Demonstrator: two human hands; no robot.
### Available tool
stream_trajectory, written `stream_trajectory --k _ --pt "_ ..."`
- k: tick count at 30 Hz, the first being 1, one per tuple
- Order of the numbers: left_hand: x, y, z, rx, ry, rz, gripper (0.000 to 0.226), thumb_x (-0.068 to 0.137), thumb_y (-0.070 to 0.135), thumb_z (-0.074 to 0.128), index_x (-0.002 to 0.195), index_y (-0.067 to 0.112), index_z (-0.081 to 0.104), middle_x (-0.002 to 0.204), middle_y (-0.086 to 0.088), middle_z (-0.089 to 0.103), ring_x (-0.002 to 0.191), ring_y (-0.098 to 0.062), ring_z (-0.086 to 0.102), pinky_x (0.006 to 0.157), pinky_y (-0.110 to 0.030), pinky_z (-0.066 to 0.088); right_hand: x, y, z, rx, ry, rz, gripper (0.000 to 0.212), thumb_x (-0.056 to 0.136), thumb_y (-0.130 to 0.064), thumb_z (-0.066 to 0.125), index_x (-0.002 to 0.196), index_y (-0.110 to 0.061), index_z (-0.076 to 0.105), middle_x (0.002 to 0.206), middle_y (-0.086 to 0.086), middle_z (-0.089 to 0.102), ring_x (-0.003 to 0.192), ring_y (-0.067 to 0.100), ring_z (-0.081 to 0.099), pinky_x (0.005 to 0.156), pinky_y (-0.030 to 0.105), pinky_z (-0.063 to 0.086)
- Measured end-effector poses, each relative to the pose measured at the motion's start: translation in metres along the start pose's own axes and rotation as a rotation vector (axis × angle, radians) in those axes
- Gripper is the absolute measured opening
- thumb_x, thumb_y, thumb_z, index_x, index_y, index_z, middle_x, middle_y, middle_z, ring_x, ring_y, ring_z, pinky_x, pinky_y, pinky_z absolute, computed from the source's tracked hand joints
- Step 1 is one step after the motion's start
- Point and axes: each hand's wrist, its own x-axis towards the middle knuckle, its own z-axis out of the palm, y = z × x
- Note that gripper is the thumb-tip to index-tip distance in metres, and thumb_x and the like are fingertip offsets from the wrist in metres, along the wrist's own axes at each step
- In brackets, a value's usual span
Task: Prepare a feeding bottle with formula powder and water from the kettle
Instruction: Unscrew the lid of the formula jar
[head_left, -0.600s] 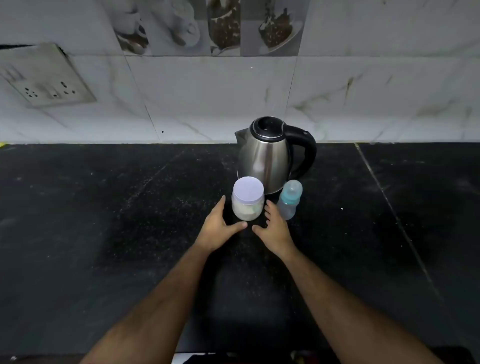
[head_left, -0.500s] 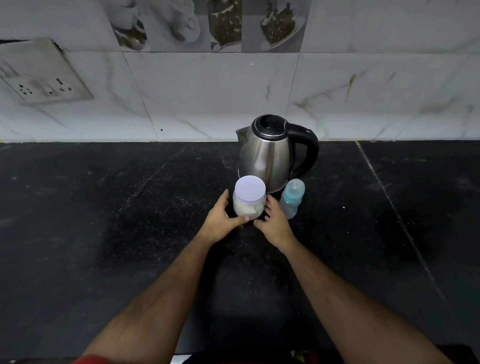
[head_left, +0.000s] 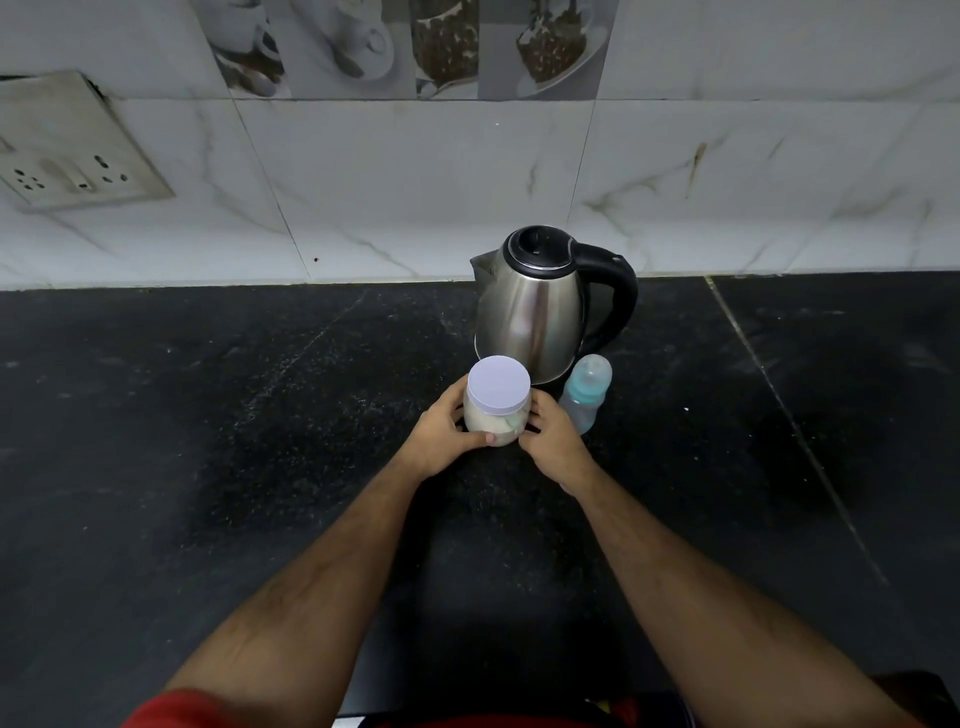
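Both hands have closed in: left hand (head_left: 441, 434) and right hand (head_left: 553, 439) are now gripping the lidded formula jar (head_left: 497, 410), suggesting opening is starting.

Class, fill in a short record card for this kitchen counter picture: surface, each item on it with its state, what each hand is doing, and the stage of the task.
surface: black stone counter, tiled wall behind
jar: powder jar, pale lid on, upright
kettle: steel kettle, lid closed, behind the jar
bottle: feeding bottle, capped, right of the jar
left hand: left hand grips the jar's left side
right hand: right hand holds the jar's right side
stage: jar not yet opened
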Motion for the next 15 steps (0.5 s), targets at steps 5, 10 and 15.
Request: stream_trajectory --k 5,10,15 --pt "-0.018 -0.004 -0.010 -0.043 -0.007 -0.018 0.089 0.062 0.013 0.088 0.139 0.019 0.045 0.139 0.003 0.057 0.130 -0.011 0.052 0.111 -0.035 0.042 -0.021 0.002 0.003 0.032 -0.037 -0.015 0.059 0.083 0.012 0.062 0.137 -0.009 0.050 0.135 0.006 0.060 0.123 0.021 0.058 0.102 0.033 0.051" --pt "-0.042 -0.002 -0.022 -0.160 -0.025 -0.033 0.082 0.060 0.010 0.091 0.131 0.012 0.050 0.134 -0.006 0.061 0.127 -0.017 0.058 0.109 -0.036 0.045 -0.045 -0.001 0.011 0.051 -0.115 0.004 0.061 0.081 0.000 0.073 0.136 -0.015 0.051 0.132 0.002 0.061 0.120 0.017 0.060 0.100 0.036 0.052" --pt "-0.064 0.004 -0.029 -0.182 -0.011 -0.039 0.086 0.054 0.027 0.092 0.130 0.012 0.053 0.128 -0.008 0.066 0.115 -0.021 0.066 0.103 -0.042 0.051 -0.064 -0.003 0.014 0.066 -0.162 -0.013 0.077 0.074 -0.015 0.085 0.139 -0.022 0.045 0.133 -0.007 0.058 0.122 0.008 0.055 0.099 0.026 0.048"
